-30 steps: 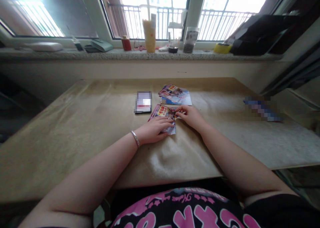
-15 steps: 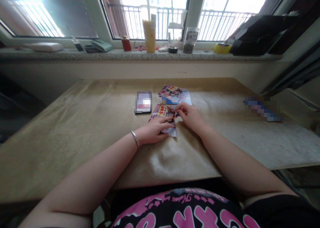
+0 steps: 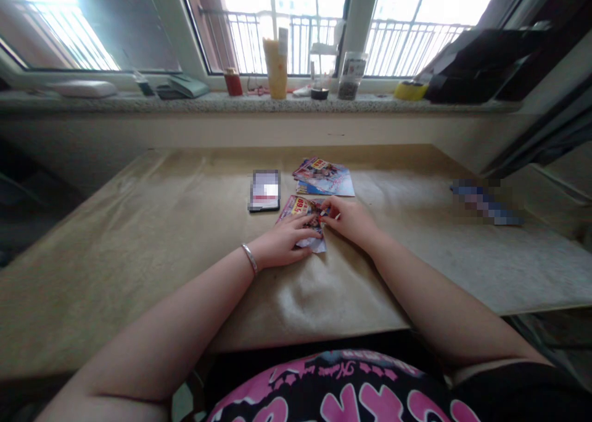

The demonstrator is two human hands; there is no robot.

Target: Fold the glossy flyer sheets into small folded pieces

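A colourful printed leaflet (image 3: 300,208) lies on the tan table (image 3: 139,237) in front of me. My left hand (image 3: 283,244) lies flat on its near part, fingers stretched out and pressing it down. My right hand (image 3: 350,221) is at the leaflet's right edge, its fingers curled in a pinch on the paper. A silver bangle (image 3: 250,257) is on my left wrist.
A small stack of similar leaflets (image 3: 325,177) lies just beyond, with a dark phone (image 3: 264,191) to its left. A blurred flat object (image 3: 485,201) lies at the right of the table. The windowsill (image 3: 231,103) holds a yellow cup (image 3: 276,67), jars and boxes.
My right hand lifted the leaflet's right edge toward the far side, then came back down to the table at the same edge. My left hand stayed pressed on the leaflet.
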